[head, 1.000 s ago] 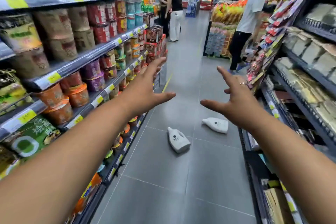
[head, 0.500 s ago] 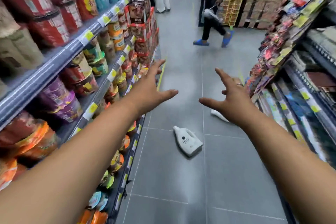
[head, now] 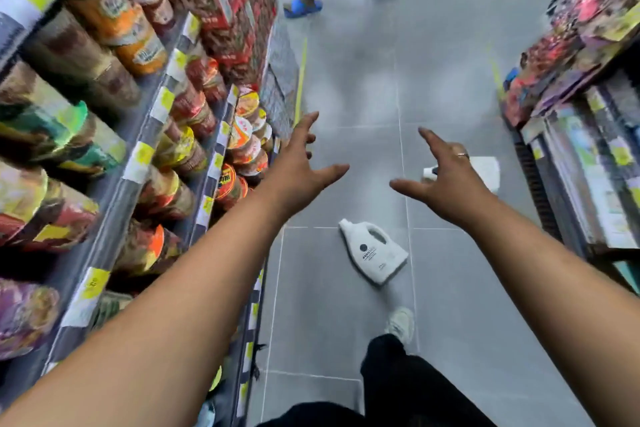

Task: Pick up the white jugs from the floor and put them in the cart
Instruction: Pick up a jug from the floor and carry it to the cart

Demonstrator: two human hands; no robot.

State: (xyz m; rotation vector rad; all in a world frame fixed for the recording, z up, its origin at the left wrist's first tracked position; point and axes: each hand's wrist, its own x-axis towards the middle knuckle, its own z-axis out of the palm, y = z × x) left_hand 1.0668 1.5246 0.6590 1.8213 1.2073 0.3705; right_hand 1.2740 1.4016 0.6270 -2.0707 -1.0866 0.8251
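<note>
A white jug (head: 373, 252) with a handle lies on its side on the grey floor tiles, below and between my two hands. A second white jug (head: 485, 172) lies farther off near the right shelf, partly hidden behind my right hand. My left hand (head: 298, 170) is stretched forward with fingers spread and holds nothing. My right hand (head: 446, 180), with a ring on one finger, is also spread and empty, above the floor. No cart is in view.
Shelves of cup noodles and red boxes (head: 145, 135) line the left side; a shelf of packets (head: 588, 121) lines the right. My own leg and white shoe (head: 400, 324) are just behind the near jug. Another person's legs in blue sandals (head: 303, 7) stand farther up the aisle.
The view has tilted down and moved forward along the aisle. Both jugs now look closer, and my foot has come into view behind the near jug. Both hands stay spread and empty.
</note>
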